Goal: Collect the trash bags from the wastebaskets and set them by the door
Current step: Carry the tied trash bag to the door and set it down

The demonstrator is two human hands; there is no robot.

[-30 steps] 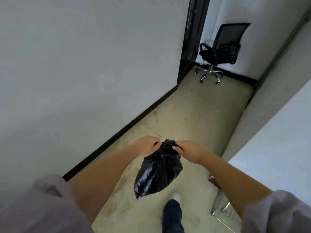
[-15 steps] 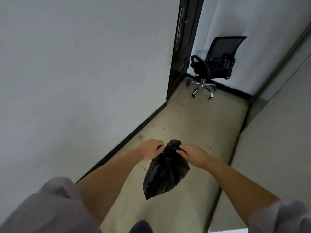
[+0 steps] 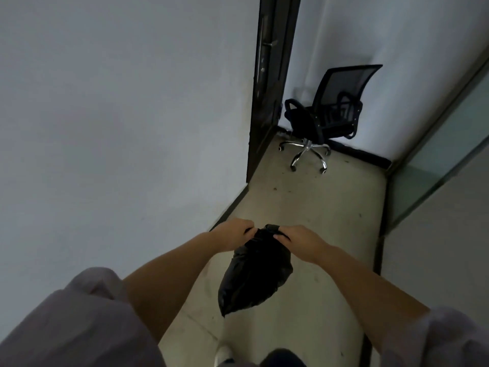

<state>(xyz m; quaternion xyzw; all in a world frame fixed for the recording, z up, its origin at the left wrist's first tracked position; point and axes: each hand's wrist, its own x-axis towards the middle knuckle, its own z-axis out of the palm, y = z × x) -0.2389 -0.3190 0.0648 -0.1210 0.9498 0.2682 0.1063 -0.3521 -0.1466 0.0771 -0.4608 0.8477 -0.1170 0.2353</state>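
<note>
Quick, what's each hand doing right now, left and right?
Left hand: closed, gripping the gathered top of the black trash bag.
Right hand: closed, gripping the same bag top.

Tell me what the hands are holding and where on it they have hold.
Both the left hand and the right hand grip a black trash bag by its gathered neck at the top; the filled body hangs free below.
</note>
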